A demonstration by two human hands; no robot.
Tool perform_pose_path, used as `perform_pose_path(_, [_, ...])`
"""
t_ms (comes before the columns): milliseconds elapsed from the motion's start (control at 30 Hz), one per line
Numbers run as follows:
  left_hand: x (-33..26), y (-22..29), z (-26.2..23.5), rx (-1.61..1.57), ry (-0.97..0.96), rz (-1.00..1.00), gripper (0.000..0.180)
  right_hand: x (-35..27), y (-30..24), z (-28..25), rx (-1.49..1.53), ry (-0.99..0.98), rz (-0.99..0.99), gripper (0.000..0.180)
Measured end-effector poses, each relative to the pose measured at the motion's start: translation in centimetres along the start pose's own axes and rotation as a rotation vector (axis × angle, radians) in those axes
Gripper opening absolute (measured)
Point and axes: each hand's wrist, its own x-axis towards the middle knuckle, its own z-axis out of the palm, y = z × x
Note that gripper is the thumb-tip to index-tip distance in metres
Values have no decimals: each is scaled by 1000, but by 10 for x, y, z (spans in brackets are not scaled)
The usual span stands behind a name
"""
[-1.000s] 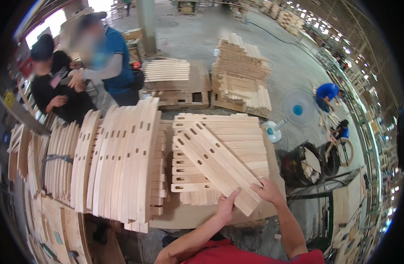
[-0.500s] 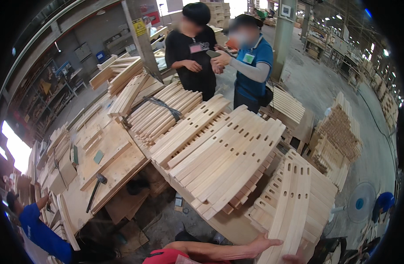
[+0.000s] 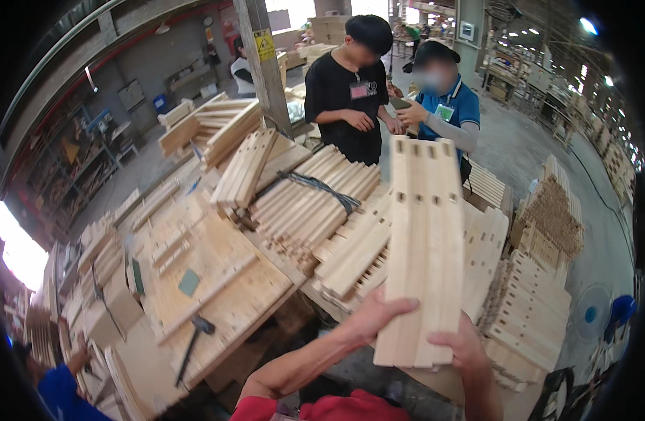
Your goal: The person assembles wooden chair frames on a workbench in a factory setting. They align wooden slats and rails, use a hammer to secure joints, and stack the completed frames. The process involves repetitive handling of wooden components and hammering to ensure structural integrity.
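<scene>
A few pale wooden slats with oblong slots (image 3: 426,259) stand out in front of me, pressed side by side and raised above the bench. My left hand (image 3: 380,313) is closed round their left edge near the lower end, thumb on top. On the opposite edge my right hand (image 3: 468,345) grips them, its thumb laid over the face. My fingers beneath the wood are hidden. Partly covered behind them lies a layer of similar slats (image 3: 480,242). To the right is another stack of slotted slats (image 3: 529,312).
A bundle of rods tied with dark cord (image 3: 315,200) lies beyond, left of centre. The plywood workbench (image 3: 228,309) carries a black-headed mallet (image 3: 194,344) and a green pad (image 3: 188,282). Two people stand across from me; a worker's blue sleeve (image 3: 59,393) shows lower left. A fan (image 3: 590,312) stands right.
Both hands have lifted the slats off the right-hand stack and brought them left, in front of me. My view has swung, so the bench sits further right in the picture.
</scene>
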Motion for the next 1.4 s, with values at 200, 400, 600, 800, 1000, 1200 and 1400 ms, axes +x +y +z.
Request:
perform_pose_path(200, [39, 145, -223, 11, 79, 17, 54, 240, 41, 143, 73, -250, 80, 69])
perform_pose_path(400, [116, 242, -367, -41, 65, -106, 55, 419, 53, 213, 166, -362, 230, 64])
perform_pose_path(600, [163, 255, -398, -243, 234, 82, 54, 507, 73, 217, 308, -227, 298, 63])
perform_pose_path(800, [176, 260, -412, 750, 711, 139, 47, 521, 81, 218, 300, -292, 353, 64])
perform_pose_path(1000, [178, 314, -420, 1540, 415, -123, 33, 526, 90, 248, 299, -145, 206, 84])
perform_pose_path(1200, [169, 338, -411, 1830, 492, 101, 27, 534, 93, 252, 157, -69, 37, 106])
perform_pose_path(1400, [99, 363, -532, 1652, 897, 220, 48, 534, 106, 293, 73, -31, 14, 115])
